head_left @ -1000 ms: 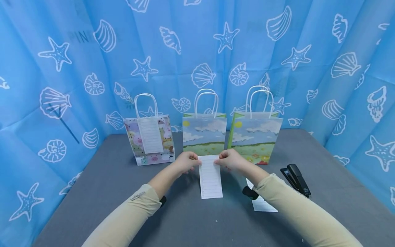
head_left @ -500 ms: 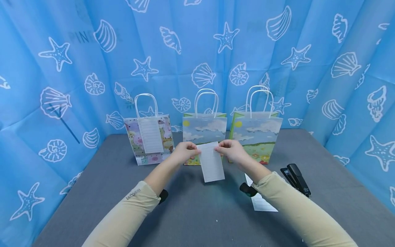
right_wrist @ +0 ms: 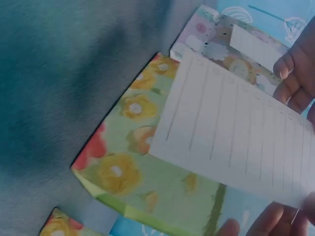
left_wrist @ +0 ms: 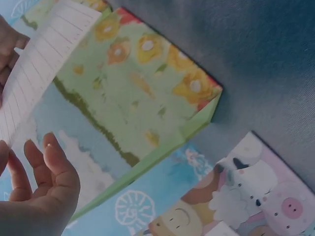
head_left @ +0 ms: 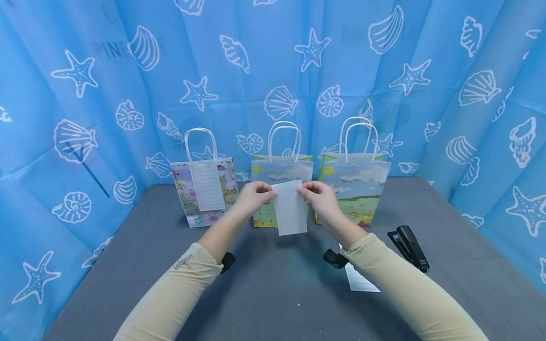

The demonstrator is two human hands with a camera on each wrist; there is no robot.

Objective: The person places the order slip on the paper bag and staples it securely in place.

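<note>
Holding the lined sheet [head_left: 291, 208] higher than before.

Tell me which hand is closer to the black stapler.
Right. In the head view, the right hand pinches the lined sheet by its upper right corner, up and left of the black stapler; the left hand, at the upper left corner, is farther away.

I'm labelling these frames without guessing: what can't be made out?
Head: part of the loose sheet, hidden by the right sleeve.
Head: part of middle bag's front, behind the held sheet.
Head: white speck, too small to identify.
Left wrist: part of the right hand, cut by frame's left edge.
</note>
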